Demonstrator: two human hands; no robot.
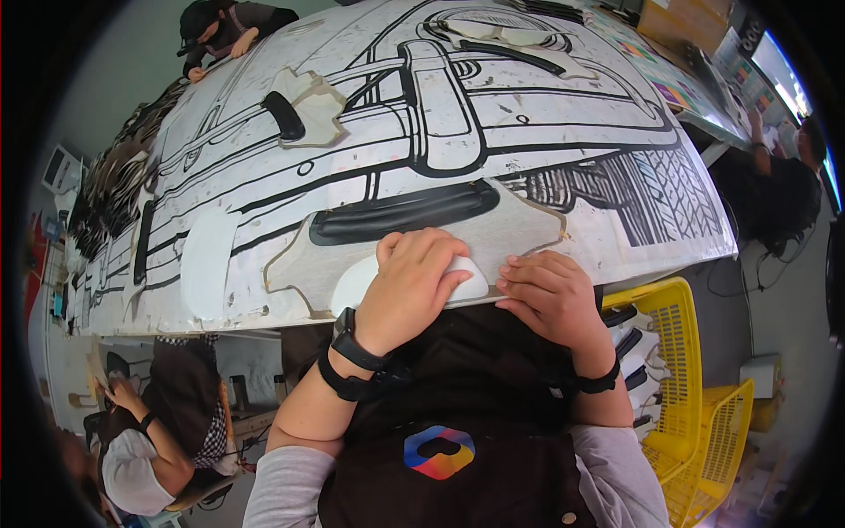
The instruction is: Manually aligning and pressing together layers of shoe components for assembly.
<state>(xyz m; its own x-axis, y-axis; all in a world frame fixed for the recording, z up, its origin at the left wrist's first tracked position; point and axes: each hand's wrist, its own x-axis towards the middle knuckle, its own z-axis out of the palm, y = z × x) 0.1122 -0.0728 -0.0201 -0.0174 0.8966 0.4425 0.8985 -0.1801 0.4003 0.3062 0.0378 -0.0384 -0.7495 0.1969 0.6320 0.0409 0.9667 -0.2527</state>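
Observation:
A grey, irregularly cut panel lies at the table's near edge, with a padded black strip along its far side. On its near part rests a smooth white rounded pad. My left hand is closed over this pad, fingers curled and thumb against its right part; the palm hides its middle. To the right, my right hand has its fingers together and thumb beneath, pinching the panel's near edge beside the pad's right tip. What lies inside that pinch is hidden.
Similar pieces with black strips lie farther back on the drawn-on white table covering. A yellow basket holding more stands at my right. Dark strips are heaped at far left. Other people work at far left, near left and right.

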